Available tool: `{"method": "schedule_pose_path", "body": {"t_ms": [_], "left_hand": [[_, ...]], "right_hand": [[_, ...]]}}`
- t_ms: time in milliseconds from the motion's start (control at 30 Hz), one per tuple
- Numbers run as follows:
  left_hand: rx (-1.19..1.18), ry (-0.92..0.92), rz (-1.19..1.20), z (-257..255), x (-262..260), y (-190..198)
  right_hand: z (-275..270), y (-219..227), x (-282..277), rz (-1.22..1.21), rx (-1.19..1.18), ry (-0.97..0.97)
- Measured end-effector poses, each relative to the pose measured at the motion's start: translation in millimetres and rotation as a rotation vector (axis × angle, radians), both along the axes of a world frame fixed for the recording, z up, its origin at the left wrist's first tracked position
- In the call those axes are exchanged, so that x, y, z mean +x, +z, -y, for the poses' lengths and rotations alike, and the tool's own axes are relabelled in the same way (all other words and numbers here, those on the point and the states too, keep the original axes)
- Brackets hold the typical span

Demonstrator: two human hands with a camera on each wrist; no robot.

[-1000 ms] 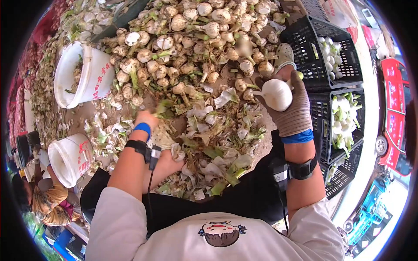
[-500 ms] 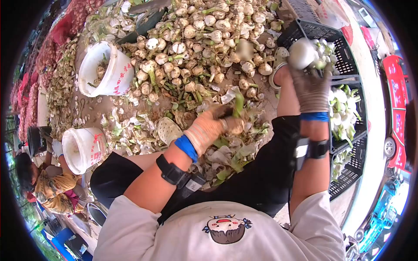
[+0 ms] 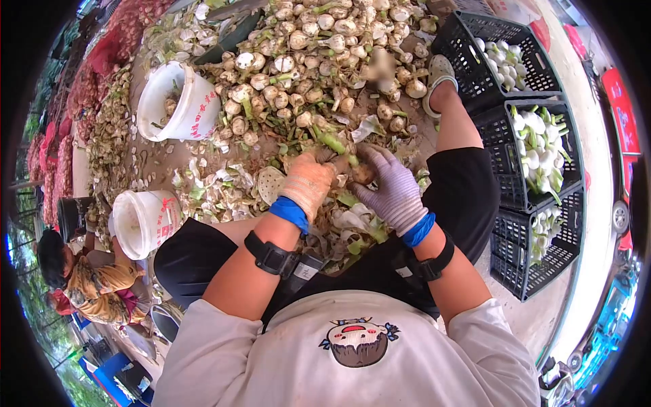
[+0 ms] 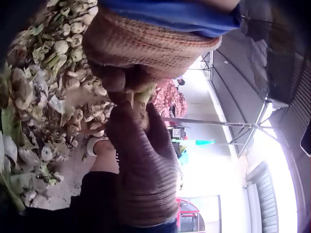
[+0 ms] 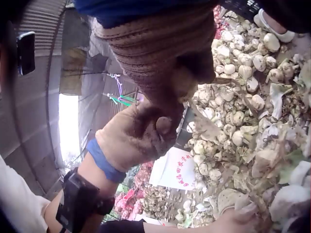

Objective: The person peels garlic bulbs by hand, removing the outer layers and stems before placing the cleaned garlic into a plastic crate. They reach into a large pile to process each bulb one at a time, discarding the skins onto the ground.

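Over heaped garlic pile (image 3: pixel 319 61), left hand (image 3: pixel 308 182) and right hand (image 3: pixel 392 188) gripping one bulb (image 3: pixel 363 173); could slip, skins loose.

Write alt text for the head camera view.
Seen from above, a seated person's gloved left hand and right hand together grip a dirty garlic bulb with a green stalk, over a pile of peelings. Unpeeled garlic, white buckets and black crates surround them.

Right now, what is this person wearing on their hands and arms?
The left hand wears a tan knit glove, the right hand a grey-purple knit glove, each with a blue cuff. Black wrist straps carry small camera units with cables. Pale short sleeves cover the upper arms.
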State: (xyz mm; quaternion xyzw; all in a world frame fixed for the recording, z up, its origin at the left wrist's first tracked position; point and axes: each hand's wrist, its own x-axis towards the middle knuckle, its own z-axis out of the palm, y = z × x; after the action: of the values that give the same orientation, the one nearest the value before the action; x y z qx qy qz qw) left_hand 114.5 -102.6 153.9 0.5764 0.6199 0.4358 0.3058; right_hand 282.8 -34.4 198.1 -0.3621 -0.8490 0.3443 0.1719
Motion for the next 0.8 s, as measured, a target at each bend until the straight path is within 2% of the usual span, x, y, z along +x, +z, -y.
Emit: {"method": "schedule_pose_path", "body": {"t_ms": [67,100,133,200,267,300,333,367,400,433,500,533,600,633,667,700,733,767,800], "left_hand": [[0.056,0.001,-0.008,-1.0,0.3,4.7],[-0.251,0.12,0.267,-2.0,4.6,6.0],[-0.252,0.125,0.268,-0.2,5.4,14.8],[0.052,0.002,0.068,4.7,7.2,25.6],[0.112,-0.009,-0.003,2.2,3.9,17.6],[0.177,-0.021,-0.076,0.7,2.7,14.4],[0.175,-0.02,-0.075,-0.6,7.0,18.2],[0.105,0.04,0.226,-1.4,14.2,22.8],[0.033,0.101,0.523,-1.6,17.5,27.2],[0.031,0.104,0.52,-1.0,13.4,28.8],[0.053,-0.07,-0.134,0.1,3.0,31.4],[0.052,-0.071,-0.134,1.1,3.1,33.4],[0.063,-0.087,-0.148,3.2,5.1,37.2],[0.062,-0.088,-0.149,3.1,6.8,36.8],[-0.032,-0.068,0.082,2.5,9.7,36.4],[-0.126,-0.049,0.313,1.8,12.1,36.9],[-0.125,-0.051,0.309,1.7,14.0,40.1],[-0.17,-0.015,0.185,1.8,16.2,45.1],[-0.215,0.02,0.061,1.7,18.9,48.7]], "right_hand": [[-2.7,1.5,1.8,0.002,-0.068,0.008],[-2.9,-4.3,3.2,-0.127,-0.212,-0.006],[-3.5,-10.9,4.2,-0.257,-0.356,-0.022],[-3.5,-20.1,4.1,-0.241,-0.282,0.001],[3.1,-21.8,1.0,-0.385,-0.403,-0.065],[3.8,-18.6,1.9,-0.384,-0.404,-0.065],[3.8,-11.9,2.9,-0.269,-0.334,-0.056],[3.9,-8.4,3.5,-0.155,-0.265,-0.046],[3.8,-8.8,3.5,-0.156,-0.27,-0.044],[3.3,-9.4,3.8,-0.153,-0.252,-0.02],[1.5,-19.2,6.6,-0.193,-0.231,0.03],[1.8,-18.9,6.9,-0.193,-0.233,0.029],[2.2,-17.2,7.9,-0.447,-0.528,-0.012],[-1.5,-16.3,8.2,-0.474,-0.467,0.044],[-2.3,-12.5,10.5,-0.477,-0.467,0.044],[-3.8,-5.6,13.6,-0.657,-0.926,-0.065],[-4.7,0.8,15.3,-0.826,-1.387,-0.18],[-5.2,-3.6,17.2,-0.917,-1.531,-0.211],[-1.2,-1.9,15.8,-0.922,-1.528,-0.211]]}}
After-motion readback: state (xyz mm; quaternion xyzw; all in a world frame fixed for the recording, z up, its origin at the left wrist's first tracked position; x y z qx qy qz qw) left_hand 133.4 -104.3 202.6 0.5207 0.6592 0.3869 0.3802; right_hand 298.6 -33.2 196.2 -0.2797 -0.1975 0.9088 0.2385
